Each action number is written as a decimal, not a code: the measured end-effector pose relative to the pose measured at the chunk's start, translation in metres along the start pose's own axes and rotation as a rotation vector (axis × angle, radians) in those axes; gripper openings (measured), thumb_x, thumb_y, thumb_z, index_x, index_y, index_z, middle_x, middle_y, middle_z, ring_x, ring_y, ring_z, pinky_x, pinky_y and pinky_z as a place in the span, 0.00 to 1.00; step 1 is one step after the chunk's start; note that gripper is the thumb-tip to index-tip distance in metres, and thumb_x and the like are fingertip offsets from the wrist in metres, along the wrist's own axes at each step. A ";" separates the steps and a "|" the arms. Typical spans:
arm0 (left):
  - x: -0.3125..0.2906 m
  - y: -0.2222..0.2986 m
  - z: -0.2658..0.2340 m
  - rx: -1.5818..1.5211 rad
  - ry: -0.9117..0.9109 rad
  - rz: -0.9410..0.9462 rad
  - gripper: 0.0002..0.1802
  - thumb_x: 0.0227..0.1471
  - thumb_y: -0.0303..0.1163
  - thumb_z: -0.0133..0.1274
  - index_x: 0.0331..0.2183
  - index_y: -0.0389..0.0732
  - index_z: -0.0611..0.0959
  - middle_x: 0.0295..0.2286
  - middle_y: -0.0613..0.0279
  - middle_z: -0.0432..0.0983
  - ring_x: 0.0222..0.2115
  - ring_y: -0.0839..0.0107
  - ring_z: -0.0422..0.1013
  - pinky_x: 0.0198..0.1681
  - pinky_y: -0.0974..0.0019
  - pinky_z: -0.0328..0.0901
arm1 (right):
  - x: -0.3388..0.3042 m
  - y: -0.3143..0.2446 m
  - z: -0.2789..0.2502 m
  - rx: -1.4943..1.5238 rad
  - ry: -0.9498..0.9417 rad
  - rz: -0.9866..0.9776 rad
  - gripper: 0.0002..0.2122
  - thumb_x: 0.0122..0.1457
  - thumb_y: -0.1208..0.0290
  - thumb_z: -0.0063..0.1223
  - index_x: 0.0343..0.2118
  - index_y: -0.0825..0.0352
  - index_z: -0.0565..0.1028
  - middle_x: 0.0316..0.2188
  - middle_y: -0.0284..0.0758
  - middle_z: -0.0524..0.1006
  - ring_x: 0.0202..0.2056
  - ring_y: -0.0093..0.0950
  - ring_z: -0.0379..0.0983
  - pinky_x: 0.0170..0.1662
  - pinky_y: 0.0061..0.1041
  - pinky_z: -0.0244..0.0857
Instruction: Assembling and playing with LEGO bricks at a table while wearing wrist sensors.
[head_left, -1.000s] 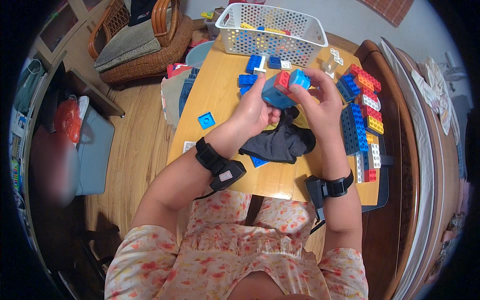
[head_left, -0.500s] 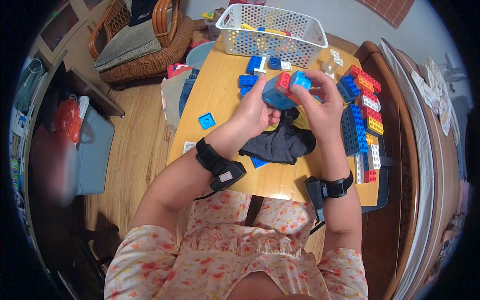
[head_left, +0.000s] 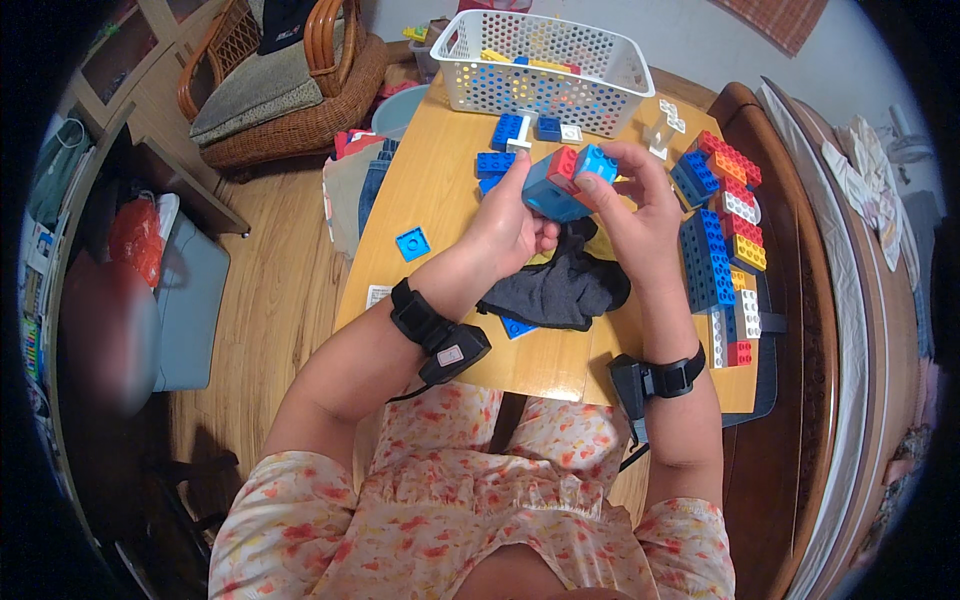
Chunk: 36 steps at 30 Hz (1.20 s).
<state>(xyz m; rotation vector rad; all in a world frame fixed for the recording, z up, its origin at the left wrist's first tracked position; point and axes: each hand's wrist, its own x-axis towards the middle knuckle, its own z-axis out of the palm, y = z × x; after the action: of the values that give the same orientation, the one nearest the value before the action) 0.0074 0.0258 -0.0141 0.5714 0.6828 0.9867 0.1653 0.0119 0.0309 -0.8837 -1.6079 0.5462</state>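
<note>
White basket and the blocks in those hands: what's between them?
In the head view, a small blue brick and a white piece lie on the table between the white basket and the held blocks.

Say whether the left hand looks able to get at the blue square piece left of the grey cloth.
Probably yes: the blue square piece lies uncovered on the table, but the left hand holds a blue-and-red block build and would likely need to release it.
</note>
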 end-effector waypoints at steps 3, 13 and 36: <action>-0.002 0.000 0.002 0.015 0.001 0.006 0.31 0.61 0.64 0.29 0.43 0.50 0.75 0.30 0.67 0.74 0.20 0.72 0.61 0.23 0.69 0.55 | 0.000 0.000 0.000 0.011 -0.007 0.021 0.16 0.51 0.68 0.66 0.41 0.66 0.76 0.34 0.30 0.78 0.33 0.20 0.73 0.36 0.21 0.69; -0.003 0.000 0.003 -0.010 0.010 -0.001 0.33 0.61 0.66 0.29 0.44 0.48 0.75 0.29 0.65 0.74 0.19 0.72 0.61 0.23 0.68 0.55 | 0.000 -0.001 0.000 -0.007 -0.007 -0.006 0.16 0.52 0.67 0.66 0.42 0.66 0.76 0.34 0.30 0.78 0.33 0.20 0.73 0.35 0.21 0.68; -0.003 -0.002 0.003 -0.013 0.070 -0.005 0.30 0.61 0.64 0.31 0.40 0.51 0.77 0.25 0.68 0.72 0.18 0.75 0.60 0.21 0.71 0.56 | 0.000 0.011 0.001 0.025 -0.016 0.056 0.15 0.56 0.64 0.62 0.44 0.66 0.77 0.32 0.31 0.78 0.34 0.19 0.72 0.36 0.21 0.69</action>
<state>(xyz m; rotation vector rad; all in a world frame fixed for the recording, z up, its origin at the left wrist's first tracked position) 0.0093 0.0224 -0.0127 0.5258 0.7392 1.0096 0.1666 0.0183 0.0225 -0.9101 -1.5916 0.6130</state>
